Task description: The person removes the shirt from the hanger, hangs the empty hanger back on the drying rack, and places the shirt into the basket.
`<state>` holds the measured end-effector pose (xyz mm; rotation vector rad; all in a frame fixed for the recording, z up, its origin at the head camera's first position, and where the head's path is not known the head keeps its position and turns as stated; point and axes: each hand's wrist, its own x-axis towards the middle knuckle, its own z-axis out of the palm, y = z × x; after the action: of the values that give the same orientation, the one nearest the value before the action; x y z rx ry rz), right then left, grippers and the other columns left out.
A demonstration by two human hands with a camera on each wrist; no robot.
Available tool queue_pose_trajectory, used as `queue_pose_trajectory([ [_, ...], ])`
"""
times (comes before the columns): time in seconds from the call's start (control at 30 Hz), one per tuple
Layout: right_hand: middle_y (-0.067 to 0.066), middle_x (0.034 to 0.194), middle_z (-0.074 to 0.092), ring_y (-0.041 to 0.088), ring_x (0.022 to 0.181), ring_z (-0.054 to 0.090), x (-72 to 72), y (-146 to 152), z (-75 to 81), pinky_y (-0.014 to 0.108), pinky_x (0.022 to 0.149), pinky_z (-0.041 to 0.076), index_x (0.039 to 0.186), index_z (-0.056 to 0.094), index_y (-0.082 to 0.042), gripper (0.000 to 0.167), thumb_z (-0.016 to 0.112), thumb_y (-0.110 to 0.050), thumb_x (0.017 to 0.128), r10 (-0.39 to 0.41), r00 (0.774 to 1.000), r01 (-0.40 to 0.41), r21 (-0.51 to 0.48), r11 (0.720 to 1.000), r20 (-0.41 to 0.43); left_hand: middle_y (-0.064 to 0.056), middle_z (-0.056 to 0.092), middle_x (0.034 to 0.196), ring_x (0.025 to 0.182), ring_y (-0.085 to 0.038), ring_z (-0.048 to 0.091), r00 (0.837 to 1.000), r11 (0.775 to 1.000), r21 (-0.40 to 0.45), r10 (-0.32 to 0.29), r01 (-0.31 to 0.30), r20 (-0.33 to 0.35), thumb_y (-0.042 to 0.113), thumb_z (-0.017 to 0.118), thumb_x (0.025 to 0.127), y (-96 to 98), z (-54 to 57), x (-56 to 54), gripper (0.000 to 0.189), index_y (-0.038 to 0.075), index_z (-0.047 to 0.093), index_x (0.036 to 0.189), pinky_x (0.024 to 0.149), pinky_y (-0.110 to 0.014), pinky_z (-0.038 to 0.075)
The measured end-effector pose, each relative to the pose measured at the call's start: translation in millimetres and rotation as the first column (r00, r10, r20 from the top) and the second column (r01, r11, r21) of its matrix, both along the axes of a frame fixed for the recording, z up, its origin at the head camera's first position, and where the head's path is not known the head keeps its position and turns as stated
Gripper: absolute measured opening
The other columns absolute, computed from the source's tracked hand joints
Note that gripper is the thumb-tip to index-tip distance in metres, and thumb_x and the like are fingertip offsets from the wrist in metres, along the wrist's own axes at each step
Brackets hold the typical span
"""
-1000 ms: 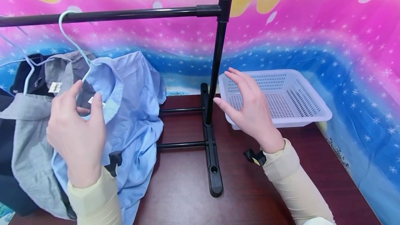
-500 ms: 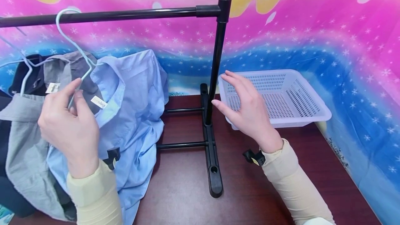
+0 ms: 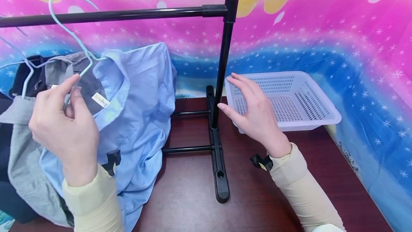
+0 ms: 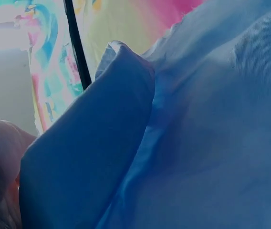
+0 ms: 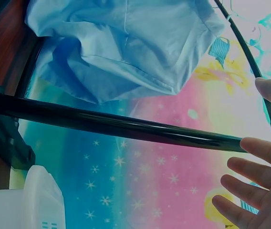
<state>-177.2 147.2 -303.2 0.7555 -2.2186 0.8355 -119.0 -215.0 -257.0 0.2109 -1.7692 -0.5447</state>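
In the head view my left hand (image 3: 65, 128) pinches the arm of a light mint clothes hanger (image 3: 85, 51) between thumb and fingers. A light blue shirt (image 3: 145, 88) hangs from that hanger, its collar round the hanger's neck. The hanger's hook stands raised above the rail, still looped over it. The left wrist view is mostly filled by the blue shirt's cloth (image 4: 92, 138). My right hand (image 3: 257, 112) is held with fingers spread beside the rack's black upright (image 3: 223, 63); whether it touches the post I cannot tell.
A black clothes rack (image 3: 145, 13) stands on the dark red table (image 3: 183, 189). Further left, a grey garment (image 3: 27, 160) and dark garments hang on other hangers. A white perforated basket (image 3: 322, 121) lies right of the post. A patterned cloth covers the wall behind.
My left hand has moved left, drawing the hanger with it. The hanger's hook has risen from the rail and the shirt has lifted slightly. The right hand has barely moved.
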Motion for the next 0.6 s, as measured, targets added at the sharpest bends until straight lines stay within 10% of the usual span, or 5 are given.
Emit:
queue_pose_trajectory([
  [0.3,0.001,0.154,0.047,0.021,0.141,0.041,-0.1,-2,-0.5,0.051,0.109,0.039,0.148,0.054,-0.015,0.069,0.081,-0.037,0.088,0.014,1.0,-0.014,-0.012,1.0,0.013,-0.019,0.067,0.081,0.071,0.004,0.036,0.987,0.994,0.028,-0.1,0.105,-0.128,0.01,0.063,0.096,10.8,7.9,13.9,0.023,0.015,0.083,0.105,0.068,-0.017,0.024],
  [0.6,0.002,0.153,0.048,0.02,0.14,0.041,-6.5,-3,-5.0,0.051,0.11,0.038,0.149,0.053,-0.014,0.069,0.079,-0.037,0.09,0.029,0.998,-0.028,-0.036,0.999,0.05,-0.008,0.076,0.095,0.073,-0.02,0.052,0.97,0.988,-0.009,-0.154,0.155,-0.19,0.021,0.07,0.096,10.7,10.5,28.6,0.016,0.015,0.083,0.104,0.069,-0.012,0.032],
])
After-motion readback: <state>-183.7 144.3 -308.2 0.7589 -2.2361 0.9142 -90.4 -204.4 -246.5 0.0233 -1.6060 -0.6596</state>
